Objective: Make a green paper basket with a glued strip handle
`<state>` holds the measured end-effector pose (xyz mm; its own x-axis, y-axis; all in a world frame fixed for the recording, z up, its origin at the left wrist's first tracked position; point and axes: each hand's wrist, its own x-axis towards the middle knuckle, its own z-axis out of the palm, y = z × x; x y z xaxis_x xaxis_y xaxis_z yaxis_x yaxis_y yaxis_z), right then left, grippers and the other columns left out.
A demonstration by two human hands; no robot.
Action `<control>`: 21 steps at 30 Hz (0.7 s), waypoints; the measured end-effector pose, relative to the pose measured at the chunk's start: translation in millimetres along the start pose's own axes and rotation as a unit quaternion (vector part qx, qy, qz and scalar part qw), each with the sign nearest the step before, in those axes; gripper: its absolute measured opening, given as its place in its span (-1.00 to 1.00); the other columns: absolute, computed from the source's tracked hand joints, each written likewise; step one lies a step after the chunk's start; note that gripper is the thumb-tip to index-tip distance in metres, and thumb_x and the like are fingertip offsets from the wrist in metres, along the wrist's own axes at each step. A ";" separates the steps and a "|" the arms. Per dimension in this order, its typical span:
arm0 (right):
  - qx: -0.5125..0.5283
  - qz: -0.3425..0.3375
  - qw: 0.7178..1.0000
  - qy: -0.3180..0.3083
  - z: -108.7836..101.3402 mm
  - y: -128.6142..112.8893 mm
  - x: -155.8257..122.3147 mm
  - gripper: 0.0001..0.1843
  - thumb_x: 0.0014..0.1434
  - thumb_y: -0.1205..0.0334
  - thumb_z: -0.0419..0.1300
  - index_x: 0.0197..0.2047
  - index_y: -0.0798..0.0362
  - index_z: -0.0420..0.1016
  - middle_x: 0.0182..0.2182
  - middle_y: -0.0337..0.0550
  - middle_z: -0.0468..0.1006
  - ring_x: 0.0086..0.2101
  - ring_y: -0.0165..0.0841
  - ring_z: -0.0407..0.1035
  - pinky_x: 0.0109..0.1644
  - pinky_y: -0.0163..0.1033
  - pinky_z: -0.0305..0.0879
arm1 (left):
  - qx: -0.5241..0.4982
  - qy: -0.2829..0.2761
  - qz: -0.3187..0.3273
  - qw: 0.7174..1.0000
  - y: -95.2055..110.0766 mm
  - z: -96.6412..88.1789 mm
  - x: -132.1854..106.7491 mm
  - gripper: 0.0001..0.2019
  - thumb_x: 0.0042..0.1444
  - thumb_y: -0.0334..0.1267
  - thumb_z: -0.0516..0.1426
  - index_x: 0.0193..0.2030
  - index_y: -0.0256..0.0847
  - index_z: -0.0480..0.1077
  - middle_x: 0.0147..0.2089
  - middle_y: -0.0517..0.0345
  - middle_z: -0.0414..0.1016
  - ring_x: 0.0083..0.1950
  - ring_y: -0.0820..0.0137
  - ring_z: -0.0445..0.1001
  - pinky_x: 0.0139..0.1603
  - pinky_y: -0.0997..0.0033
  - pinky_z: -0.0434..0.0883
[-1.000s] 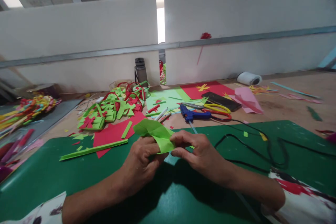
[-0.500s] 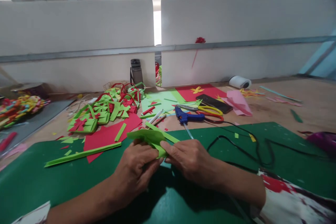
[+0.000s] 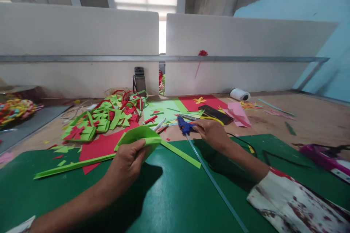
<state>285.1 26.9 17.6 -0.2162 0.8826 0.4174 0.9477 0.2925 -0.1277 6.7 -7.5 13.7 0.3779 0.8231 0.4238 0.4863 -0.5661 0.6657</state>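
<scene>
Pinched in my left hand (image 3: 128,162) is a folded piece of green paper (image 3: 139,134), raised above the green mat (image 3: 169,189). My right hand (image 3: 212,133) has its fingers closed around the handle of a blue glue gun (image 3: 186,125). From the gun a long pale glue stick (image 3: 212,178) runs toward me across the mat. A green strip (image 3: 182,153) lies between my two hands. Another folded green strip (image 3: 73,165) lies to the left, its right end behind my left hand. Scissors with yellow handles (image 3: 214,119) lie just behind the glue gun, partly covered by my right hand.
Green and red paper baskets (image 3: 102,116) are heaped at the back left, before a dark bottle (image 3: 140,82). Red paper (image 3: 95,147) lies under the strips. A black phone (image 3: 216,114), pink paper (image 3: 238,114) and a white roll (image 3: 240,94) lie behind. A purple object (image 3: 322,158) sits at right.
My right hand has let go of the green paper and moved right onto the glue gun. My left hand has shifted left with the paper. The view has tilted slightly.
</scene>
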 end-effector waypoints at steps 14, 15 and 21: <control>0.017 0.003 0.986 -0.167 15.8 -58.4 -19.8 -0.88 -0.02 0.22 0.27 -0.50 0.07 0.49 -0.48 -0.10 0.55 -0.44 -0.29 0.39 -0.48 -0.31 -0.03 | -0.044 0.046 -0.106 0.992 -6.5 -5.9 2.4 -0.81 0.13 -0.18 0.03 -0.45 -0.21 0.27 -0.51 0.27 0.28 -0.49 0.46 0.26 -0.52 0.55 0.23; 0.027 0.008 0.985 -0.168 17.5 -58.8 -19.6 -0.90 -0.03 0.25 0.27 -0.52 0.06 0.48 -0.50 -0.13 0.54 -0.45 -0.31 0.38 -0.48 -0.31 -0.04 | -0.072 0.049 -0.116 0.989 -6.5 -5.4 2.5 -0.83 0.12 -0.18 0.04 -0.41 -0.21 0.28 -0.49 0.27 0.31 -0.47 0.45 0.30 -0.51 0.55 0.26; 0.102 0.045 0.988 -0.108 19.2 -56.7 -20.0 -0.85 0.10 0.26 0.15 -0.49 0.07 0.42 -0.52 -0.18 0.50 -0.45 -0.37 0.34 -0.41 -0.31 0.06 | -0.230 0.089 -0.205 0.947 -6.3 -5.2 6.3 -0.68 0.00 -0.14 0.14 -0.18 -0.16 0.12 -0.57 0.38 0.35 -0.65 0.47 0.33 -0.69 0.59 0.21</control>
<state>231.2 -0.3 -0.7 -0.1986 0.9600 0.1975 0.9029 0.2576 -0.3440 1.9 1.5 15.4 0.0736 0.9873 0.1410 0.1534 -0.1509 0.9766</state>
